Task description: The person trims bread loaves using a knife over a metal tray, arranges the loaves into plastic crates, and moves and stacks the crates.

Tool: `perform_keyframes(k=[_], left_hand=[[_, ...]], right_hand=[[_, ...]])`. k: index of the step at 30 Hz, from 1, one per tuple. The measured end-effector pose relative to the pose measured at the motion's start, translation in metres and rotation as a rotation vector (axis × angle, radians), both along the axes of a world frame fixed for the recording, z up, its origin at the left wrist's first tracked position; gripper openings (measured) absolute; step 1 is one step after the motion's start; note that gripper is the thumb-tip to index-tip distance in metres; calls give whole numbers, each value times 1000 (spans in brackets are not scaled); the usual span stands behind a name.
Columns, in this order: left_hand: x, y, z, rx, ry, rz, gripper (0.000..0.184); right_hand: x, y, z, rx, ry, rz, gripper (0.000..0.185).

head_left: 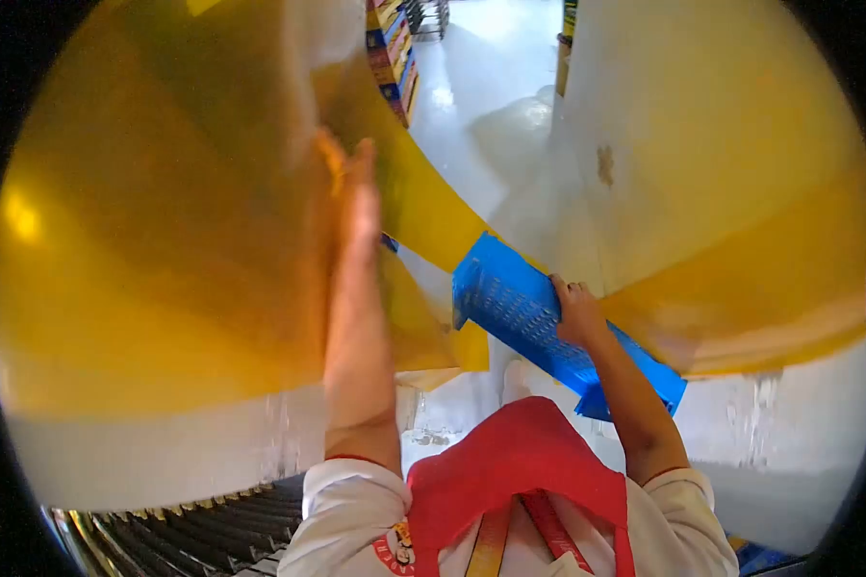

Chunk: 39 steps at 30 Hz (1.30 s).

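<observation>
Crate (515, 293), gripped by the right hand (577, 313) alone, could be knocked loose if the left flap (164, 250) slips off the open left hand (358, 192) and swings inward.

The place looked like the working side of a shop or storeroom, though which of the two could not be told. Two broad panels, a left panel (154, 221) and a right panel (712, 125), both yellow and whitish, flanked a gap like large flap doors; scuffs marked the pale surface. Beyond them a glossy, light floor (471, 58) ran past a tall stack of multicoloured crates or boxes (392, 58). A perforated blue plastic crate (515, 293), a white shirt (356, 495) with a printed emblem (394, 551), and red workwear (520, 452) also suggested a staffed commercial site.
</observation>
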<state>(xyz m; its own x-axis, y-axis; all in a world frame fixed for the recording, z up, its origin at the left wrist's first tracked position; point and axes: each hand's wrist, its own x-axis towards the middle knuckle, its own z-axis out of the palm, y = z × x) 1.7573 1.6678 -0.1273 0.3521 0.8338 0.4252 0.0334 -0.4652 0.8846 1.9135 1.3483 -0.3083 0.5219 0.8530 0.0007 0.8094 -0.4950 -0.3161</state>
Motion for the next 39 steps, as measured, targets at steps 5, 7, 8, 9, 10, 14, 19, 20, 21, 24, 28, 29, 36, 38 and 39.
perform_keyframes(k=[5, 7, 8, 9, 10, 14, 19, 20, 21, 24, 28, 29, 36, 38, 39], left_hand=[[-70, 23, 15, 54, -167, 97, 86], [-84, 15, 22, 177, 15, 274, 72], [-85, 5, 30, 227, 48, 311, 76], [-84, -5, 37, 280, 69, 297, 79], [-64, -12, 38, 308, 106, 191, 83], [26, -12, 24, 287, 248, -336, 99], [54, 59, 62, -6, 100, -527, 119], [45, 77, 77, -84, -26, -495, 113], [33, 99, 92, -160, -153, -461, 108], [14, 57, 107, -92, -364, -366, 105], [7, 90, 90, 430, -398, 152, 103], [-7, 70, 80, 611, -322, 421, 102], [29, -22, 24, 631, 1117, 1350, 98], [58, -52, 6, -8, 1324, 1169, 99], [54, -72, -16, -337, 1376, 1127, 93]], right_hand=[[62, 91, -5, -56, 65, -85, 78], [102, 118, -26, 49, 91, -159, 74], [110, 136, -22, 152, 105, -112, 72], [99, 154, -5, 257, 120, -84, 71], [91, 171, 24, 303, 194, -13, 69], [71, 304, 62, 173, 164, 113, 71], [105, 410, 97, 227, 106, 320, 61], [122, 426, 105, 244, 147, 318, 61], [141, 440, 109, 259, 189, 317, 62], [200, 401, 110, 425, 266, 280, 51], [296, 441, 82, 613, 372, 156, 58], [303, 443, 75, 683, 418, 142, 58], [378, 482, -17, 675, 986, -312, 40], [377, 495, -10, 682, 1130, -425, 29], [369, 501, -12, 699, 1164, -495, 21]])
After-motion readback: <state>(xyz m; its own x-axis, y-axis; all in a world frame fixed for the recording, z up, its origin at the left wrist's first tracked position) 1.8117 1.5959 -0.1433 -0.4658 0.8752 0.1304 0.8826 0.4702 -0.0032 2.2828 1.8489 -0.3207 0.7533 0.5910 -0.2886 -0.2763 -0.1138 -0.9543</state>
